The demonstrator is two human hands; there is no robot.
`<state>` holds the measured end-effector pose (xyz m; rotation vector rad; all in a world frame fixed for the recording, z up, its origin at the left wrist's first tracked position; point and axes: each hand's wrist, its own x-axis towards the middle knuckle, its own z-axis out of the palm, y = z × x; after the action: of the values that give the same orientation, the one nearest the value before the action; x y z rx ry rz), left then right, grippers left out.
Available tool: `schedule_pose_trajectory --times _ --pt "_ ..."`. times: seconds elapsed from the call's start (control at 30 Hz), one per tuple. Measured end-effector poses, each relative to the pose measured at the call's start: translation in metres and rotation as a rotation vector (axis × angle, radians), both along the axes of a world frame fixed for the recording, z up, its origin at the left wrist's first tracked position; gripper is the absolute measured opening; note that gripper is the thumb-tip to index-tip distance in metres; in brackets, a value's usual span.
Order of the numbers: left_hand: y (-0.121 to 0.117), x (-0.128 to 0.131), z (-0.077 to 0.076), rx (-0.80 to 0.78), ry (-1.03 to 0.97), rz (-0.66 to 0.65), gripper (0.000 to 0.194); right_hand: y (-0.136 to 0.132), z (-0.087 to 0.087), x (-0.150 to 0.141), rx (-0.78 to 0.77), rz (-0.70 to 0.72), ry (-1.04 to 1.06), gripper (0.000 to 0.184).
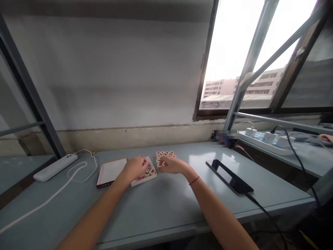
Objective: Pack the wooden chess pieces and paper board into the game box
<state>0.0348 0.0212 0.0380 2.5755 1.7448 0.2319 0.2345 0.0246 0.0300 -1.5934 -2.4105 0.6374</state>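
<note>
Your left hand (135, 168) curls over the white box (144, 181) on the desk (156, 211), whose right edge runs far and slightly left. Your right hand (172, 164) bends over round pieces (167, 153) just right of it, rows running left-right; I cannot tell whether either grips one.

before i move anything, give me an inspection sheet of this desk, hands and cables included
Surface: grey-blue desk, glossy towards the window.
Job's things: round marked pieces in rows; more in white tray; red-sided box part beside it.
Clutter: dark-screened device right, white oblong device left.
Hands: left hand over white tray, right hand at the rows; grips unclear.
Cables: white cable left, black cable at dark-screened device.
Surroundings: wall, power strip with plugs.
</note>
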Motion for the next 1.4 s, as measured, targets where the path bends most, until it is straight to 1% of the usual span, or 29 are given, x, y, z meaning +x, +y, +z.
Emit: schedule_pose_trajectory --times 0.07,0.1,0.13,0.17,0.23,0.3,0.43,0.57,0.67,0.73,0.8,0.87,0.97,1.07,1.13,1.23,1.3,1.4 --pt "-0.001 -0.011 -0.004 -0.064 0.026 -0.02 0.045 -0.003 -0.005 -0.009 0.015 0.109 0.086 0.052" --pt "-0.001 -0.013 -0.007 -0.101 0.034 -0.044 0.047 -0.004 -0.008 -0.014 0.03 0.147 0.09 0.059" --pt "-0.002 -0.015 -0.01 -0.133 0.033 -0.065 0.048 -0.005 -0.011 -0.019 0.055 0.168 0.069 0.061" --pt "-0.003 -0.015 -0.013 -0.157 0.027 -0.084 0.049 -0.006 -0.014 -0.023 0.089 0.171 0.037 0.058" --pt "-0.005 -0.012 -0.017 -0.177 0.006 -0.111 0.049 -0.007 -0.018 -0.029 0.151 0.151 -0.027 0.046" --pt "-0.007 -0.009 -0.019 -0.173 -0.016 -0.129 0.047 -0.007 -0.02 -0.031 0.176 0.134 -0.062 0.038" --pt "-0.007 -0.009 -0.019 -0.192 -0.07 -0.134 0.037 -0.005 -0.022 -0.033 0.179 0.123 -0.092 0.036" --pt "-0.005 -0.015 -0.021 -0.251 -0.177 -0.129 0.029 -0.004 -0.025 -0.036 0.174 0.119 -0.094 0.035" --pt "-0.002 -0.02 -0.022 -0.282 -0.234 -0.137 0.027 -0.005 -0.024 -0.035 0.151 0.106 -0.055 0.037" --pt "-0.001 -0.022 -0.02 -0.263 -0.275 -0.131 0.028 -0.006 -0.021 -0.033 0.107 0.108 0.019 0.041" --pt "0.0 -0.022 -0.016 -0.211 -0.349 -0.138 0.029 -0.007 -0.016 -0.03 0.069 0.115 0.112 0.043" --pt "-0.002 -0.021 -0.011 -0.176 -0.454 -0.177 0.031 -0.007 -0.011 -0.028 0.055 0.131 0.189 0.037" --pt "-0.006 -0.015 -0.005 -0.215 -0.597 -0.251 0.034 -0.007 -0.005 -0.026 0.068 0.156 0.272 0.022" --pt "-0.011 -0.008 -0.003 -0.231 -0.686 -0.274 0.034 -0.008 0.001 -0.025 0.076 0.151 0.338 0.02" --pt "-0.012 -0.006 -0.004 -0.191 -0.737 -0.255 0.033 -0.009 0.006 -0.022 0.061 0.133 0.367 0.021" --pt "-0.01 -0.004 -0.007 -0.098 -0.845 -0.183 0.031 -0.01 0.014 -0.009 0.058 0.072 0.386 0.021" --pt "-0.008 -0.003 -0.008 -0.032 -0.918 -0.131 0.03 -0.007 0.017 0.004 0.022 0.022 0.386 0.02" --pt "-0.006 -0.003 -0.009 0.046 -0.985 -0.097 0.027 0.0 0.017 0.028 -0.036 -0.057 0.359 0.02"
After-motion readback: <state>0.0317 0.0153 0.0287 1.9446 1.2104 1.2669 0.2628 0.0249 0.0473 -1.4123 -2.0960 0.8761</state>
